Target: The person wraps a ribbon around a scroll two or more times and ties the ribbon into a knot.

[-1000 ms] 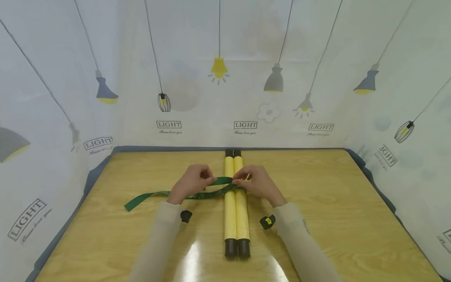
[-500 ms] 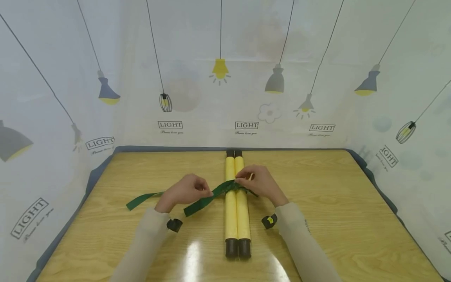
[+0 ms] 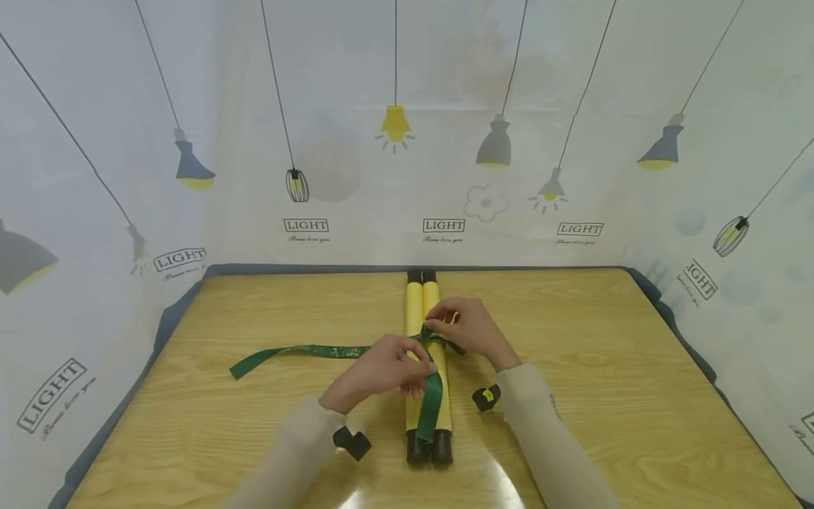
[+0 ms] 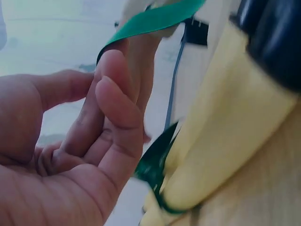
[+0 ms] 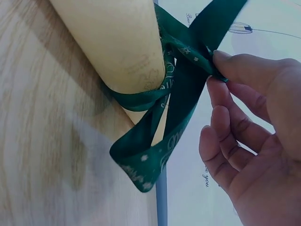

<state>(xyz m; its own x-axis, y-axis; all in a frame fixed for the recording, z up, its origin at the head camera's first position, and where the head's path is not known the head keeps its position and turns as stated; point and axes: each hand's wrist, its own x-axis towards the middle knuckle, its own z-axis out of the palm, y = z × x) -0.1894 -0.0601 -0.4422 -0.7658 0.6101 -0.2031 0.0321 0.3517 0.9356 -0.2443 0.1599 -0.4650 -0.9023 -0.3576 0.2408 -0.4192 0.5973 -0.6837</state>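
Two yellow tubes (image 3: 415, 302) with dark end caps (image 3: 441, 448) lie side by side on the table, pointing away from me. A green ribbon (image 3: 331, 351) with a pale print wraps round them and is crossed over on top. My left hand (image 3: 381, 371) pinches one ribbon end between thumb and index finger; that end hangs over the near half of the tubes. In the right wrist view, my right hand (image 5: 263, 113) pinches a fold of the ribbon (image 5: 186, 89) at the crossing, with thumb and index fingertips. A ribbon loop hangs beside the tube there.
The wooden table (image 3: 604, 367) spreads out on both sides of the tubes. A white curtain (image 3: 356, 155) printed with lamps surrounds its back and sides. Black straps (image 3: 352, 443) show at both wrists. The ribbon's other tail stretches left across the table.
My left hand, at first left of the tubes, has moved right and nearer, bringing the ribbon end across them. My right hand stays at the crossing.
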